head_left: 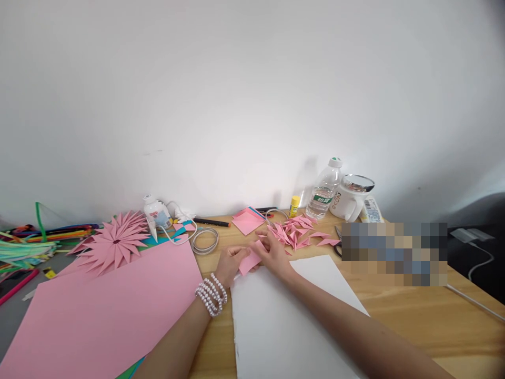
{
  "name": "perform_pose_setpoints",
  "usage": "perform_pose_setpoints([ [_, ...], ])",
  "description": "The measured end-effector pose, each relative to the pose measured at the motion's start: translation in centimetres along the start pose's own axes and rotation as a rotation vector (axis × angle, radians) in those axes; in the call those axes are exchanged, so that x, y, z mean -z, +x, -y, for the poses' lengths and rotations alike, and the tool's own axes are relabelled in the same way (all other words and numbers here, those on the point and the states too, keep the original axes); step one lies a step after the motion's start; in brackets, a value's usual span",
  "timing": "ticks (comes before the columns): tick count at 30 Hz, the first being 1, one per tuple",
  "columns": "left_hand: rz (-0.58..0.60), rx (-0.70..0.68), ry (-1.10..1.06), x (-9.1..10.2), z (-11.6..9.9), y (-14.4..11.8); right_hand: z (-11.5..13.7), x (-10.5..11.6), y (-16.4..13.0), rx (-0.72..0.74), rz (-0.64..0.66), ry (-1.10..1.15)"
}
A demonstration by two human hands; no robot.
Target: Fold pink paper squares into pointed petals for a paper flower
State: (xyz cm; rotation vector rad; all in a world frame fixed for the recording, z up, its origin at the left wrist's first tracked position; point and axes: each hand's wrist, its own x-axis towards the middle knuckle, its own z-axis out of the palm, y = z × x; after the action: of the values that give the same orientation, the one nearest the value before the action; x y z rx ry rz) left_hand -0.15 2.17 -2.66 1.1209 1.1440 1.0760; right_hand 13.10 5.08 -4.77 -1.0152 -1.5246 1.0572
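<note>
- While both hands met over the far edge of the white sheet (288, 321), a small pink paper square (250, 261) lay directly between them, pressed flat against the table (414, 310).
- The left hand (231, 265), a beaded bracelet (212, 296) on its wrist, curled over the near-left edge of the square, fingers bent and pinching or pinning it; how tightly could not be told.
- The right hand (273, 252) lay across the square's far-right side, fingers loosely spread and pressing down, thumb toward the paper.
- The square's long axis ran diagonally, from near-left to far-right, so each hand held one end; neither was clearly nearer, though the right covered more of it.
- Just beyond the right hand's fingertips sat a heap of folded pink pieces (295, 233), close enough to reach without shifting the arm.
- Farther off past that hand stood a glue stick (294, 206), a water bottle (324, 190) and a white mug (351, 199).
- Beyond both hands lay a stack of pink squares (247, 220) and a dark pen (211, 222).
- To the left of the left hand spread a large pink sheet (106, 310), with a finished pink paper flower (113, 243) at its far corner, a glue bottle (155, 212) past it, and coloured strips (27, 247) well to the left.
- The surface was pale wood against a plain white wall (252, 95).
</note>
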Motion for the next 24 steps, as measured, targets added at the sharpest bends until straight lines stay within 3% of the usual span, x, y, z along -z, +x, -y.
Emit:
perform_pose_setpoints([
  [8, 0.059, 0.017, -0.003, 0.2, 0.3, 0.2, -0.2, -0.4, -0.2, -0.044, -0.026, 0.058],
  [14, 0.227, 0.027, -0.198, 0.5, 0.1, 0.1, -0.4, -0.3, -0.1, -0.087, -0.039, 0.137],
  [24, 0.354, 0.025, -0.324, 0.7, -0.2, 0.2, -1.0, -0.3, 0.4, -0.063, -0.087, 0.157],
])
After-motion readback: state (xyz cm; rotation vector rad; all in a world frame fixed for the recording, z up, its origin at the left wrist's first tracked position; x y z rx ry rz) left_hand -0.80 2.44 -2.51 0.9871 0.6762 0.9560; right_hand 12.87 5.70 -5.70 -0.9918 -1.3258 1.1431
